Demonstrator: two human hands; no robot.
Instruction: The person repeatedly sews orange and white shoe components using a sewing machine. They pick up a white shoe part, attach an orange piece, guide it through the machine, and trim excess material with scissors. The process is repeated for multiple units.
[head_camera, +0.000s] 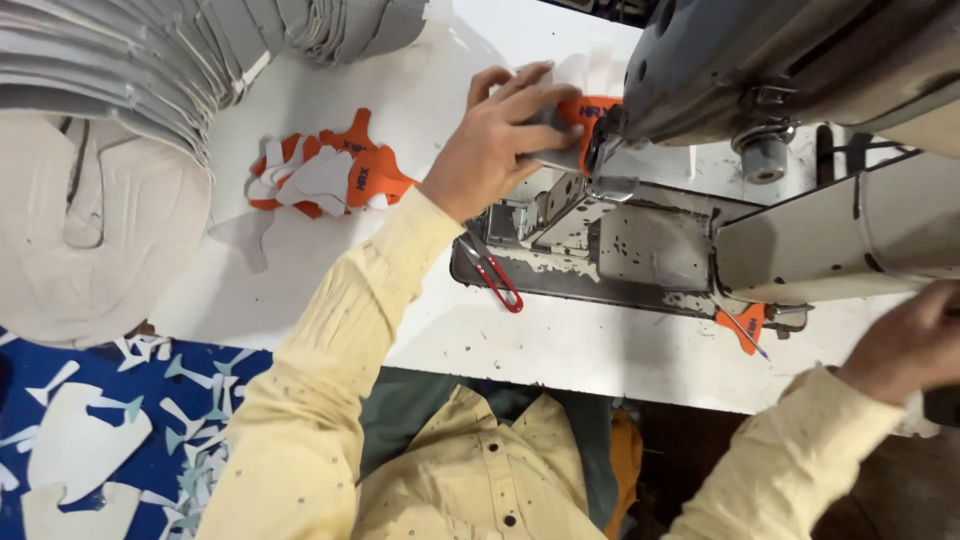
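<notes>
Nearest, low at the right edge, the right hand (915, 340) rests beside the sewing machine's (800, 60) end; its fingers curl out of sight past the frame, so whether they grip anything cannot be told. Just left of that hand, an orange scrap (745, 325) lies under the machine's base at the worktop's (560, 345) near edge. Further left, red-handled snips (495, 275) lie on the worktop against the machine's bed, just below the left wrist.

Beyond them, the left hand (500, 140) lies flat, fingers (545, 100) spread and pressing down on an orange-and-white piece (580, 105). The piece sits under the fingertips, right at the needle area of the machine, touching the machine head's lower edge.

Left of that hand, apart from the fingers, a small heap of like orange-and-white pieces (325, 175) lies on the worktop. Farthest, at the upper left, a fanned stack of grey cut parts (120, 60) runs along the worktop's far edge.
</notes>
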